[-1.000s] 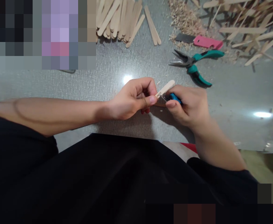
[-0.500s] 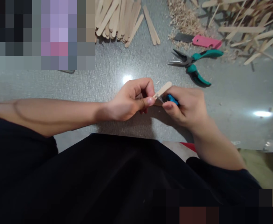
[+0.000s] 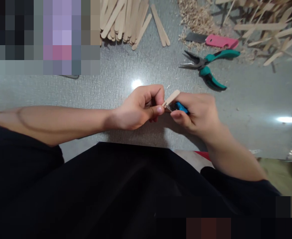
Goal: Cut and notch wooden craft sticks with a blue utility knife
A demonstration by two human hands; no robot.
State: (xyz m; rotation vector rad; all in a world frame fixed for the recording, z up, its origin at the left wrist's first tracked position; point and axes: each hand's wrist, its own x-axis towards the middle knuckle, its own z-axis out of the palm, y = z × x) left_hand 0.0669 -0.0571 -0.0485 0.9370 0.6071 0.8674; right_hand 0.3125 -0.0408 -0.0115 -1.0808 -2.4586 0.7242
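My left hand [image 3: 142, 108] is closed in a pinch on a flat wooden stick [image 3: 172, 97], whose rounded end points up and right. My right hand [image 3: 198, 114] is wrapped round a small blue-handled knife [image 3: 180, 107]. Its metal blade rests against the stick just beside my left thumb. Both hands hover close together over the grey table [image 3: 111, 89], near its front edge.
A pile of wooden sticks [image 3: 126, 20] lies at the back, with two loose sticks [image 3: 160, 25] beside it. Teal-handled pliers [image 3: 207, 64], a pink-handled blade [image 3: 214, 40], wood shavings [image 3: 198, 20] and scattered sticks [image 3: 267, 30] lie at the back right.
The visible end of the stick has grown shorter and both hands have shifted slightly left. The knife stays pressed against the stick.
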